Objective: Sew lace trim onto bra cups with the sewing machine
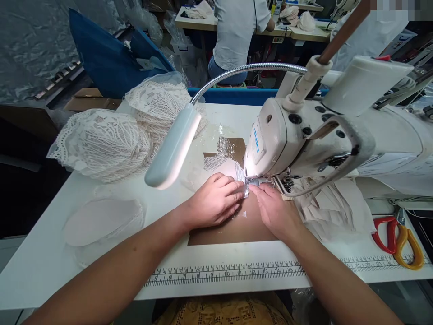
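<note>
A white lace fabric piece (216, 166) lies under the needle end of a white sewing machine (270, 135), its near edge at the presser foot. My left hand (218, 198) is at the left of the needle, its fingers curled together on the lace piece's edge. From the right, my right hand (275, 210) reaches in with thumb and forefinger closed at the same edge, close to the presser foot. The fingers partly hide the fabric there. Beneath both hands is a brown sheet (233, 232) on the white table (169, 253).
A lit lamp (174, 146) on a bendable metal neck hangs over the table. Lace cups (104, 144) are piled at left, above pale oval pieces (101, 221). Beige fabric pieces (338, 207) and red-and-yellow-handled scissors (399, 237) lie right. A person (235, 36) sits beyond.
</note>
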A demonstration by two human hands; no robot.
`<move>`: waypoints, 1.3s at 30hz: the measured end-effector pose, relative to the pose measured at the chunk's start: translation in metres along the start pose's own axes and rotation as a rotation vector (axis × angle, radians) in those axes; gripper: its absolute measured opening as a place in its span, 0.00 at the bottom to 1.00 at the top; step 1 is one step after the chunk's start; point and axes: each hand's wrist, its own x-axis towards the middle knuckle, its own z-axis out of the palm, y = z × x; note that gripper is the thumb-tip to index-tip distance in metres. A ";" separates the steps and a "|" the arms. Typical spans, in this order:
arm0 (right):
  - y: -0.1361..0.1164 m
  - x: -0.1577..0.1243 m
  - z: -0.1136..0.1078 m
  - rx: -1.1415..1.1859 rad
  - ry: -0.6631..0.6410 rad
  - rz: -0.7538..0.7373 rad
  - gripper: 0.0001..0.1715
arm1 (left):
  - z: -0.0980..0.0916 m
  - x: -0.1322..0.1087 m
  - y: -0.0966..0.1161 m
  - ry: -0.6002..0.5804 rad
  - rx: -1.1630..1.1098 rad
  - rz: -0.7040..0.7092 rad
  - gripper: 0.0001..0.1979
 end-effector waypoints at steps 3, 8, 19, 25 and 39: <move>-0.001 -0.001 -0.002 0.048 0.020 -0.076 0.28 | 0.003 -0.001 0.000 -0.001 -0.027 0.046 0.14; -0.002 -0.003 -0.005 0.027 0.095 -0.207 0.26 | 0.008 -0.003 -0.001 -0.008 -0.013 0.029 0.14; -0.004 -0.004 -0.003 -0.055 0.044 -0.148 0.27 | 0.006 -0.003 0.002 0.002 0.005 -0.020 0.15; -0.004 0.000 -0.001 -0.073 -0.045 -0.058 0.31 | 0.004 0.002 -0.005 0.002 0.002 -0.072 0.17; 0.001 -0.003 -0.001 0.099 0.036 -0.090 0.24 | 0.006 0.004 -0.018 0.062 0.052 -0.240 0.17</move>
